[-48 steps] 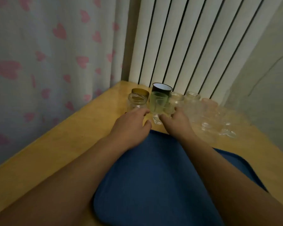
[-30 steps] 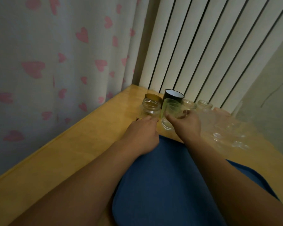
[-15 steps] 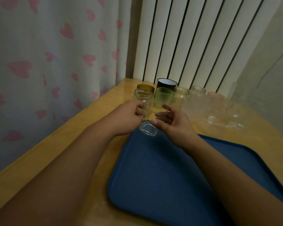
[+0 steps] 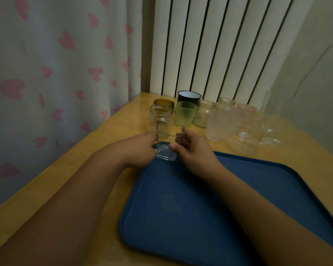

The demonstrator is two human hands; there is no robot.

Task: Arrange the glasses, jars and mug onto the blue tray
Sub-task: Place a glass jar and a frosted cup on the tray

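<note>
Wooden table [image 4: 108,131] in a corner, heart-print curtain [image 4: 56,64] behind. Your left hand [image 4: 140,148] and right hand [image 4: 192,150] both curl round one clear glass [image 4: 166,144], fingers on opposite sides, its square base at the far-left corner of the blue tray [image 4: 210,198]; contact with the tray cannot be told. Beyond the tray's far edge: open jar [image 4: 160,118], green glass [image 4: 186,113], black mug [image 4: 188,96], frosted glasses [image 4: 219,125].

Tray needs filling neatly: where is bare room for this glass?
The blue tray is bare between both forearms and toward its right rim. Both hands hold the clear glass at its far-left corner. Beyond, the glassware stands crowded.
</note>
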